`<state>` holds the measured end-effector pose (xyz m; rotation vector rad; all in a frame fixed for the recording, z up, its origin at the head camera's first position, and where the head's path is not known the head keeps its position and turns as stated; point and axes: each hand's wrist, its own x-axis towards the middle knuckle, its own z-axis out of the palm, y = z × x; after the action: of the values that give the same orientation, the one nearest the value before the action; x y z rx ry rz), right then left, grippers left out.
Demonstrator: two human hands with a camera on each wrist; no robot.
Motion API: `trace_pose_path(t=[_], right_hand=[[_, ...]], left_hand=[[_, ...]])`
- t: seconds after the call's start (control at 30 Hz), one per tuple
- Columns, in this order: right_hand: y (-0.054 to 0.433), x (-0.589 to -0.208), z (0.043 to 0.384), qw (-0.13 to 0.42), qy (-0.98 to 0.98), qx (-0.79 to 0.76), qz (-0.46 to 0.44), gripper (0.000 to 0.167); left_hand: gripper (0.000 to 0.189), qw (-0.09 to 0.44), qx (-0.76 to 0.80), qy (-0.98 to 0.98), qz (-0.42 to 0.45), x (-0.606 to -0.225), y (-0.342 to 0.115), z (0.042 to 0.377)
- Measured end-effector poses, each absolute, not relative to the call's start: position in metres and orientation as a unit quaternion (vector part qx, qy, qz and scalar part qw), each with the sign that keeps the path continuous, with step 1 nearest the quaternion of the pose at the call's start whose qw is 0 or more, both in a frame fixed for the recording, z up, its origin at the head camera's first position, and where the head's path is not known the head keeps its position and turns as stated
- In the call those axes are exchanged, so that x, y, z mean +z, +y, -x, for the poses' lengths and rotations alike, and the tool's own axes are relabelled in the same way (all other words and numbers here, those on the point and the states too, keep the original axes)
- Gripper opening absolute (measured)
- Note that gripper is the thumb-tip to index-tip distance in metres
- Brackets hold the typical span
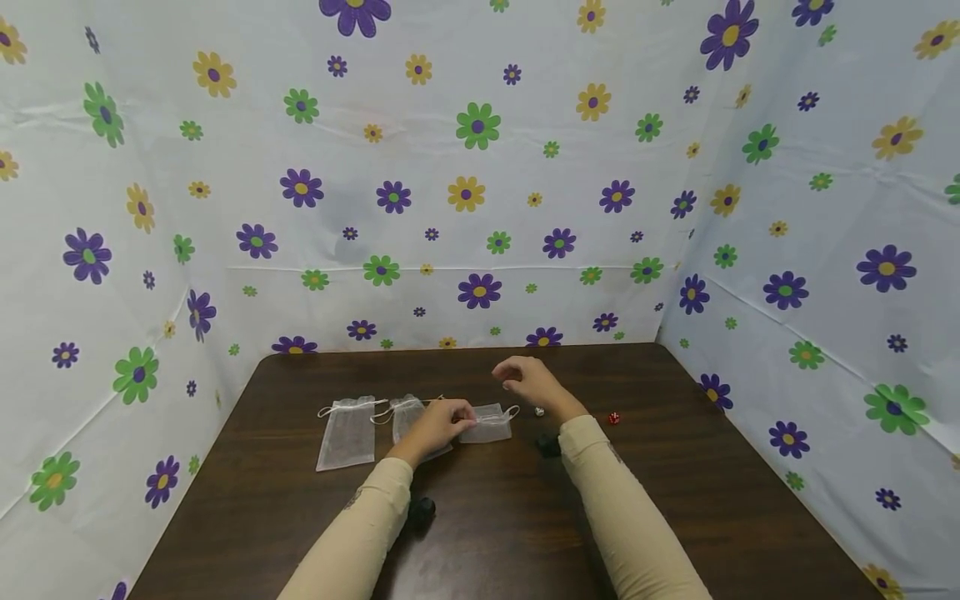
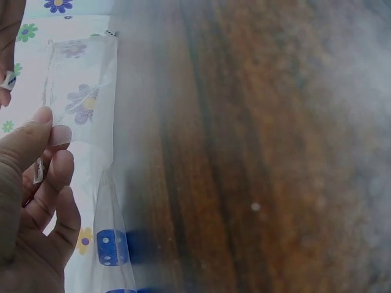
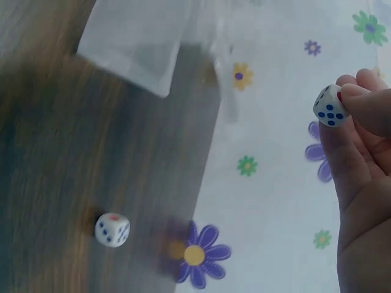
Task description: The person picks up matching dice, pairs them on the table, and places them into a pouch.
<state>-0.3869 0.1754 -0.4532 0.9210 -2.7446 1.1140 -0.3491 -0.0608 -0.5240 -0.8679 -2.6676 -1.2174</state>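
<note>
My left hand [image 1: 441, 427] pinches the edge of a small sheer white drawstring bag [image 1: 491, 430] between thumb and fingers, near its cord. In the left wrist view the bag [image 2: 82, 91] spreads out flat beyond the thumb. To the right and slightly above it, my right hand [image 1: 534, 383] pinches a white die [image 3: 330, 107] with blue dots at its fingertips. Another white die [image 3: 112, 230], with a red dot on top, lies on the table below this hand.
A red die [image 1: 614, 418] sits farther right. Left of the hands lie a second sheer bag [image 1: 407, 410], partly behind the left hand, and a third bag [image 1: 347, 437]. Blue dice [image 2: 112, 247] show through one bag. Flower-patterned cloth [image 1: 480, 208] surrounds the dark wooden table [image 1: 495, 525].
</note>
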Motion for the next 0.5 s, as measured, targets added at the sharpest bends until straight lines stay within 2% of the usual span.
trace_pose_path(t=[0.5], right_hand=[[0.144,-0.449,0.371,-0.037,-0.885,0.325,-0.332,0.021]], left_hand=[[0.005,0.044,-0.399,-0.867,0.295,-0.527,-0.062,0.350]])
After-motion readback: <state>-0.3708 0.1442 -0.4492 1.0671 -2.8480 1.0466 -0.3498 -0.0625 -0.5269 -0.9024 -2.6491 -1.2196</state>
